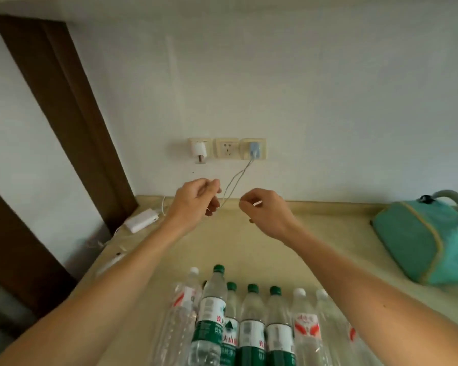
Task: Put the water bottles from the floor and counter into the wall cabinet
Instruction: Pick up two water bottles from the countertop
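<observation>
1. We see both hands raised at mid frame, above the far part of the table (315, 241) and well beyond the water bottles (249, 320), which stand in a row at the bottom centre of the frame.
2. Our left hand (196, 198) has its fingers curled and pinches a thin white charging cable (236, 180) that hangs from the blue charger (254, 150) in the wall sockets (225, 147).
3. Our right hand (265, 211) is curled too and pinches what looks like the cable's small white end; the exact grip is too small to tell.
4. So neither hand holds a bottle; both are busy with the cable.
5. The relation that matters: the bottles lie below and nearer to us than the hands, between our two forearms. Their long axes are upright, caps up, green-capped ones in the middle and white-capped ones at either end.
6. Neither hand is clearly nearer: the left forearm passes beside the leftmost bottles, the right forearm beside the rightmost.
7. We judge that the next move calls for letting go of the cable and drawing the hands back and down to grasp bottles round their bodies.
8. The wall cabinet is not in view, so we cannot say which way it lies from the bottles.
9. A teal bag (423, 241) sits at the right of the table, and a white power adapter (141, 220) at its left.
</observation>
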A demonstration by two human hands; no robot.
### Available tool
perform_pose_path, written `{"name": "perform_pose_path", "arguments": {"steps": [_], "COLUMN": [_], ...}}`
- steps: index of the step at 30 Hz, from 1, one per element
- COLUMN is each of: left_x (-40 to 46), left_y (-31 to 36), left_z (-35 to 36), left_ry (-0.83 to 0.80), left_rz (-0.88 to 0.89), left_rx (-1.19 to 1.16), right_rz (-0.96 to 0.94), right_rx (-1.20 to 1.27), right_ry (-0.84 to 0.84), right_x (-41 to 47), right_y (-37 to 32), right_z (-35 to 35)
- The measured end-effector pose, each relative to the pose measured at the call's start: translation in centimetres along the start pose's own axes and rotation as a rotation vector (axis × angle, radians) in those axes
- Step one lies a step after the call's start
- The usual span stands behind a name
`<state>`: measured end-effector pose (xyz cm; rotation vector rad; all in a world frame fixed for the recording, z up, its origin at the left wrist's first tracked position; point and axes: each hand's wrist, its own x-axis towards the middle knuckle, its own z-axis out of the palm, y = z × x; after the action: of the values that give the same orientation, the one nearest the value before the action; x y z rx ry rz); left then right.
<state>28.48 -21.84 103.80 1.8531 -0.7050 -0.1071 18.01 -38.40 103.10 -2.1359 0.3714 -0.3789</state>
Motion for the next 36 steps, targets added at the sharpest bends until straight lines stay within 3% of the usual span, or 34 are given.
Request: {"name": "perform_pose_path", "arguments": {"steps": [7,13,21,36], "left_x": [-2.9,-3.8,-4.8,-4.2], "left_y": [-12.0,-17.8,-20.7,-22.8], "left_z": [1.0,1.9,2.8,0.8], "left_ry": [-0.114,-0.181,-0.23,-0.272], "left_rz": [-0.336,-0.58,-0.753,-0.677], "left_rx": [0.418,0.544,0.384,0.001], "right_rz": [0.278,0.455,0.58,0.683], "right_rx": [0.064,0.149,0.213,0.359], "right_ry": [-0.274,-0.377,-0.407,-0.183], "right_x": [-0.5,0.7,0.8,0.4], "right_y": [7.8,12.9,14.7,13.2], "right_z": [8.1,13.6,16.8,16.8]}}
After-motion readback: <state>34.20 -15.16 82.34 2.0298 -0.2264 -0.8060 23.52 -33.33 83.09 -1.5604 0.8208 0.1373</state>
